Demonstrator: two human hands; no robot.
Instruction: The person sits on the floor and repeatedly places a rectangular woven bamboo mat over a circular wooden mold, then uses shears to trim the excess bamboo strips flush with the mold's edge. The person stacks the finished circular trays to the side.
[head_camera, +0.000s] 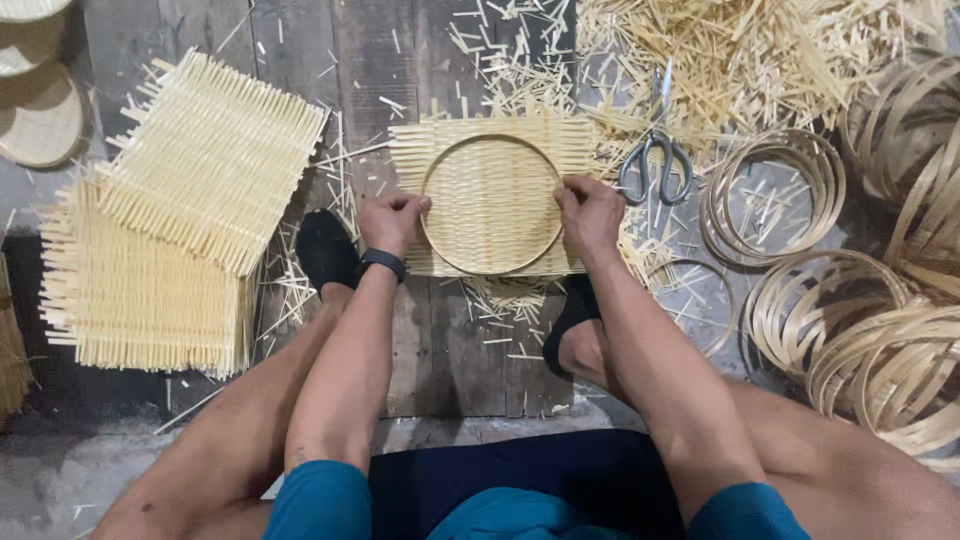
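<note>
Both hands, left hand (392, 220) at nine o'clock, right hand (590, 212) at three, gripped the bamboo hoop (430, 190), seating it on the woven mat (490, 190).

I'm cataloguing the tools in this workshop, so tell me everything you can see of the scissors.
The scissors lie flat on the plank floor, shut, with grey metal blades pointing away from the person and two large looped handles toward them. They rest among bamboo offcuts, just right of the woven mat. Neither hand touches them; the right hand is nearest.

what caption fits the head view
Both hands, left hand and right hand, press a bamboo ring onto a woven mat.
</note>
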